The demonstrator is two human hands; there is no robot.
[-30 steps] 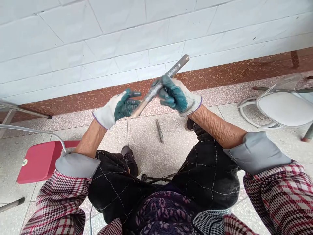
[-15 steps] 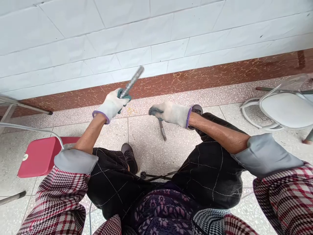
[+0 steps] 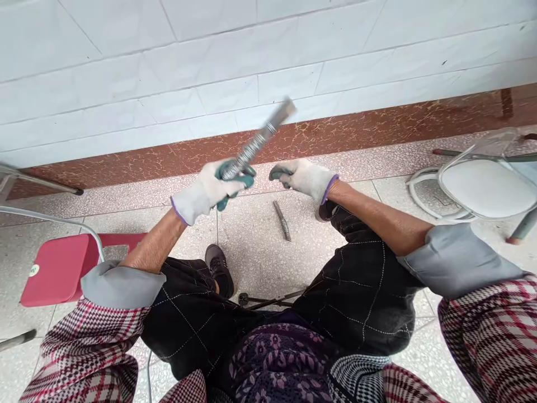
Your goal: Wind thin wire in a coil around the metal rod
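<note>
wrapped rod (image 3: 255,146): in the left hand, slanting away from the body and rightward, its far end blurred before the tiled wall (image 3: 218,50)
left hand (image 3: 213,187): gloved, fingers closed round the rod's near end, back of the hand partly upward
left forearm (image 3: 153,243): angled forward and inward, wrist nearly straight
right hand (image 3: 308,178): gloved, back upward, fingers bent and pointing left; whether fully closed, cannot tell
right forearm (image 3: 377,215): stretched inward, wrist nearly level
second rod (image 3: 282,221): on the pale floor (image 3: 247,235), nearer the right hand
red stool (image 3: 61,268): beside the left forearm
white chair (image 3: 486,187): far right
</note>
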